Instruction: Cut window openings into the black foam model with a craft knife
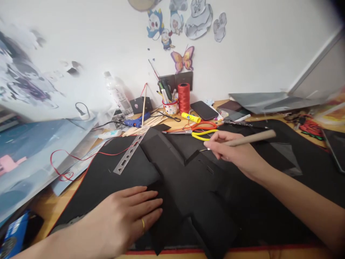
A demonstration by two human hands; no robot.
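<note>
Black folded card (172,169) with creased flaps and thin slots lies on a black mat (91,196). My left hand (129,212), with a yellow ring, rests on the near left part of the card, fingers stretched out and holding nothing. In a pinch, my right hand (229,149) grips a slim tan-handled tool (253,138). Its thin tip points left, close to the card's right flap; whether it touches cannot be made out. To the left of the card is a metal stencil ruler (128,154). Beyond my right hand lie scissors with yellow handles (203,135).
Behind the mat are orange-handled scissors (206,126), a glue stick (191,117), a red thread spool (184,99), a pen cup (170,106), a phone (204,110) and a blue glue gun (137,121). Red ribbon (78,158) trails at left. Clear plastic (292,158) lies right.
</note>
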